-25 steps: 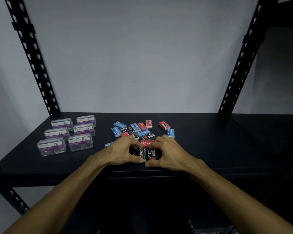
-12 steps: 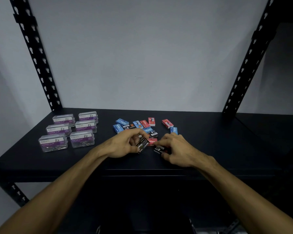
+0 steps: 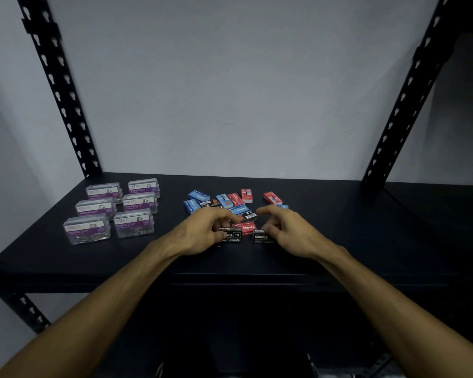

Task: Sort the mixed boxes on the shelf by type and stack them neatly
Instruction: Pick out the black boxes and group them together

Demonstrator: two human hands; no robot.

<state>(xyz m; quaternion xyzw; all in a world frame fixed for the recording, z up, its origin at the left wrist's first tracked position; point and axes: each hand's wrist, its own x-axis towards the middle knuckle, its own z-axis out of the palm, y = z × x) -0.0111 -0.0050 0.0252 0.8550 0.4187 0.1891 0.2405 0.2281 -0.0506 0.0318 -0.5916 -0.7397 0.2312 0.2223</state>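
Two black staples boxes stand side by side near the front of the black shelf (image 3: 366, 241). My left hand (image 3: 200, 233) pinches the left black staples box (image 3: 234, 235) between thumb and fingers. My right hand (image 3: 290, 230) grips the right end of the other black staples box (image 3: 260, 237), index finger lifted. A red staples box (image 3: 247, 227) lies just behind them. Further back is a mixed pile of small blue, red and black staples boxes (image 3: 231, 200).
Several clear paper clip boxes (image 3: 112, 211) with purple labels sit in two rows on the shelf's left part. Black perforated uprights stand at the back left (image 3: 63, 99) and back right (image 3: 404, 99). A grey wall closes the back.
My hands have drawn apart. The two black boxes, tilted in my fingers half a second ago, now stand on the shelf next to each other.
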